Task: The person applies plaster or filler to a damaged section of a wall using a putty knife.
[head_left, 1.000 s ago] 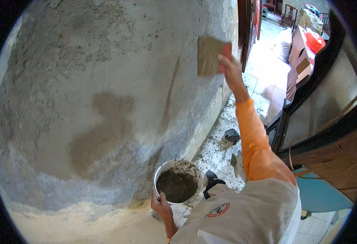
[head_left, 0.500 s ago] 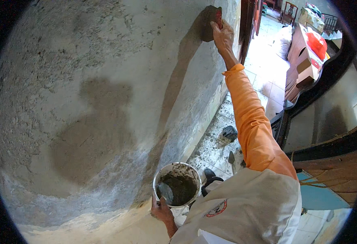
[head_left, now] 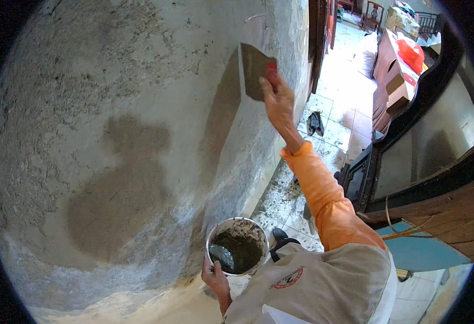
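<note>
My right hand (head_left: 279, 105) is closed round the red handle of a wide putty knife (head_left: 256, 72). Its broad grey blade is held up at the upper part of the rough plastered wall (head_left: 139, 65); whether it touches there I cannot tell. Down low, my left hand (head_left: 216, 278) grips the rim of a white bucket (head_left: 264, 259). Wet grey-brown mortar (head_left: 246, 241) lies inside the bucket, with a shiny, pale rounded piece (head_left: 222, 256) at its left side, its kind unclear.
Right of the wall runs a tiled floor (head_left: 285, 200) spattered with mortar, with dark shoes (head_left: 315, 124) on it. A dark-framed glass panel (head_left: 436, 146) and a light blue board (head_left: 415, 248) stand to my right. Farther back are a cardboard box (head_left: 399, 89) and a red bag (head_left: 409, 54).
My right hand has brought the putty knife down and left along the wall, and its blade now shows broader. The left hand keeps hold of the bucket in nearly the same place.
</note>
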`<action>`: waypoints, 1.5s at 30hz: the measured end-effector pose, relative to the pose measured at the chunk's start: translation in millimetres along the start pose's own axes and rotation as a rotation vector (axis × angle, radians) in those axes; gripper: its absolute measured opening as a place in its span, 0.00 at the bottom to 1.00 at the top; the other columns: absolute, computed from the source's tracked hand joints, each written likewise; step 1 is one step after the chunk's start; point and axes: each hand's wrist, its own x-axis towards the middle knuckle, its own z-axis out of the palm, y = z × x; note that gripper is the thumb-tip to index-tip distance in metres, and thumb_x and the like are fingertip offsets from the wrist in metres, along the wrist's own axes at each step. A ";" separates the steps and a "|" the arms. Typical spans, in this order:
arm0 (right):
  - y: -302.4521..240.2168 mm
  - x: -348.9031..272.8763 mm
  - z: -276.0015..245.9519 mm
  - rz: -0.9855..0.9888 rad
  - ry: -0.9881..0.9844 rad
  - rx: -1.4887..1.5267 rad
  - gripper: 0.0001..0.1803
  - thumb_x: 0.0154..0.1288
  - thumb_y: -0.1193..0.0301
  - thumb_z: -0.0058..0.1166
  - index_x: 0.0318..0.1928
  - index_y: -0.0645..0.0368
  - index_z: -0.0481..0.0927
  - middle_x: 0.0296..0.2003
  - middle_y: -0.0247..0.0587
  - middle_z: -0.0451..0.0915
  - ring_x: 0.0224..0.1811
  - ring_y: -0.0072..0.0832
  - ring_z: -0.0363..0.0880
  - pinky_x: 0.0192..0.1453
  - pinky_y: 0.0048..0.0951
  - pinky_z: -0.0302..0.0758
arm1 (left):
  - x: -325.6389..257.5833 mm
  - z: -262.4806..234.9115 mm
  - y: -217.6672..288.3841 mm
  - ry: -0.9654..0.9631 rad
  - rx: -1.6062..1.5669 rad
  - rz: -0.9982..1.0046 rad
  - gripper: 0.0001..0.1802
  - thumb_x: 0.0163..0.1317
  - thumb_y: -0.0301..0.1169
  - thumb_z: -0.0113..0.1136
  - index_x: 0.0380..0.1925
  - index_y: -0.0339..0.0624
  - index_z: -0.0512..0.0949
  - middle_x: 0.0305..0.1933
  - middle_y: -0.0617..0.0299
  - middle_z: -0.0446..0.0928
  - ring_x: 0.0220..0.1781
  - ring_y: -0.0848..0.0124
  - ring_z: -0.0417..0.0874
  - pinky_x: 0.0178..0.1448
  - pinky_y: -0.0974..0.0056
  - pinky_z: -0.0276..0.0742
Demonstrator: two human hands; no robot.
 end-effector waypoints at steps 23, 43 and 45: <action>-3.8 181.2 18.4 0.107 -0.089 -0.061 0.15 0.70 0.70 0.64 0.51 0.67 0.87 0.41 0.37 0.87 0.38 0.24 0.82 0.45 0.30 0.81 | 9.8 11.2 -6.9 0.038 -0.145 0.150 0.29 0.65 0.29 0.59 0.67 0.31 0.77 0.22 0.66 0.70 0.22 0.77 0.65 0.28 0.67 0.63; -91.6 49.0 -6.5 0.343 -0.121 0.516 0.17 0.73 0.72 0.63 0.58 0.66 0.81 0.49 0.37 0.85 0.48 0.23 0.83 0.56 0.27 0.80 | 21.5 1.2 -23.9 -0.030 -0.087 0.046 0.28 0.58 0.22 0.60 0.61 0.35 0.82 0.22 0.64 0.69 0.24 0.74 0.67 0.31 0.63 0.69; -101.1 43.2 5.6 0.217 -0.086 0.464 0.15 0.73 0.70 0.64 0.55 0.64 0.83 0.45 0.35 0.86 0.44 0.22 0.83 0.52 0.27 0.80 | 22.5 -0.7 -31.5 -0.018 -0.078 0.063 0.28 0.58 0.22 0.61 0.62 0.33 0.81 0.21 0.63 0.69 0.24 0.74 0.67 0.31 0.63 0.69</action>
